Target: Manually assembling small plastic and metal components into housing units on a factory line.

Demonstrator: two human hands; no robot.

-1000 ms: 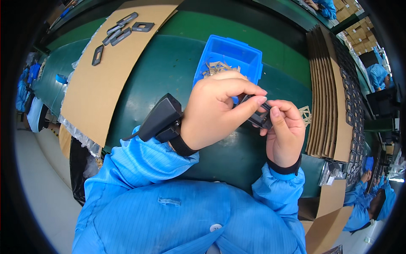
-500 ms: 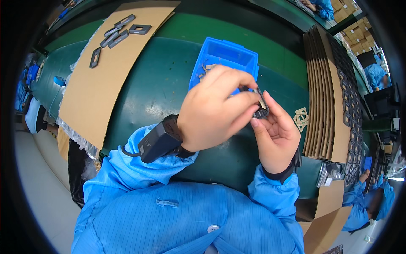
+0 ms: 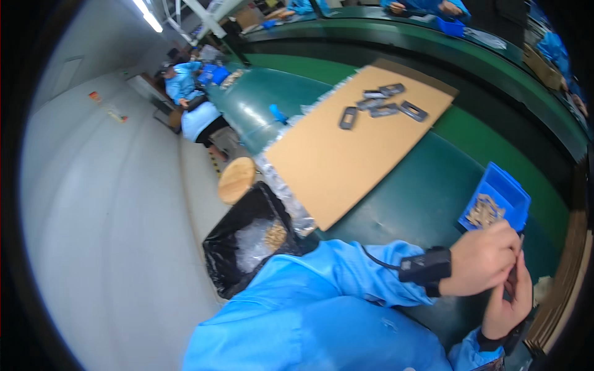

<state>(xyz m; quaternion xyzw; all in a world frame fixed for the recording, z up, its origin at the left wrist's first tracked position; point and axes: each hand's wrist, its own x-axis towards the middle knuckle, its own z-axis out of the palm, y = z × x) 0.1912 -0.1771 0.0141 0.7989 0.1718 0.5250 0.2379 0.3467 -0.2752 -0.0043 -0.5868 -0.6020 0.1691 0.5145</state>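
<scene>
My left hand and my right hand meet at the right side, close to the near edge of a blue bin. Between their fingertips is a small dark plastic frame, seen nearly edge-on and mostly covered. The right hand grips it between thumb and fingers. Bent and pinched together, the left fingers press at the frame; whatever they hold is hidden. Crumpled tan strips lie in the bin just beyond the left hand.
A cardboard sheet on the green table carries several dark frames. Upright cardboard sheets stand at the right. Left of the table are a black-lined waste bin, a round wooden stool and a person in blue.
The view has swung left, so the hands and blue bin now appear farther right, and the waste bin and stool have come into sight. Both hands stay together at the dark frame.
</scene>
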